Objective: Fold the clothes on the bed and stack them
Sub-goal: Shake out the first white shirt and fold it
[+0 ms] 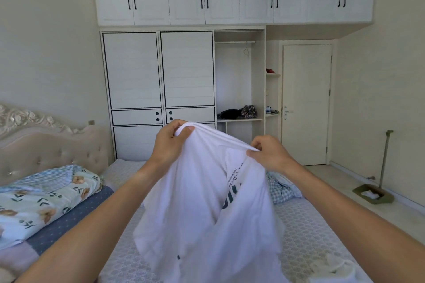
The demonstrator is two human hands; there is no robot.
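A white T-shirt (202, 202) with dark lettering hangs in the air above the bed (305, 225). My left hand (171, 142) grips its top edge at the upper left, fingers curled round bunched cloth. My right hand (269, 153) pinches the same edge to the right, a little lower. The shirt's lower part drapes down toward the mattress. Another white garment (333, 266) lies crumpled on the bed at the lower right. A blue checked cloth (282, 188) lies on the bed behind the shirt.
A floral quilt (41, 200) is piled at the left by the padded headboard (53, 147). A white wardrobe (161, 80) stands beyond the bed, with a door (305, 103) to its right. A dustpan with a long handle (373, 193) sits on the floor by the right wall.
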